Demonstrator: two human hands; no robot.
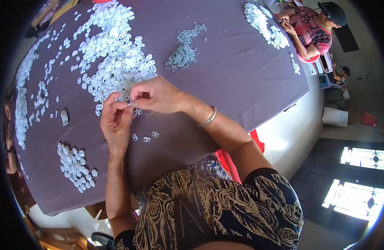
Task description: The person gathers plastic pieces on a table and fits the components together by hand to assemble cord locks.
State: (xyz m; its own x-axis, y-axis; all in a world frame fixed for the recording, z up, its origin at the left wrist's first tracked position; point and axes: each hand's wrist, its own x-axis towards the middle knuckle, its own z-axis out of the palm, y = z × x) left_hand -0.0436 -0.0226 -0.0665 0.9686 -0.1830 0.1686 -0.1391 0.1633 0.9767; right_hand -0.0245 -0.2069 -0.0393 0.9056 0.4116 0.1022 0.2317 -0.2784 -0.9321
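Note:
My left hand (116, 118) and my right hand (156, 95) meet over the near edge of a big heap of white plastic pieces (117, 62). The left thumb and fingers pinch a small white piece, mostly hidden by the fingertips. My right thumb and forefinger are closed against it; whatever they hold is too small to make out. Just below the hands lie three loose white pieces with two dark holes (147, 139). A thin tan stick (151, 113) shows under my right wrist. Farther off is a pile of small grey metal pins or screws (183, 52).
A smaller pile of rounded white pieces (76, 166) lies at the near left of the brown-covered table (225, 79). More white pieces (23, 91) line the left edge. At the far right, a person (312, 31) handles something beside another white heap (264, 25).

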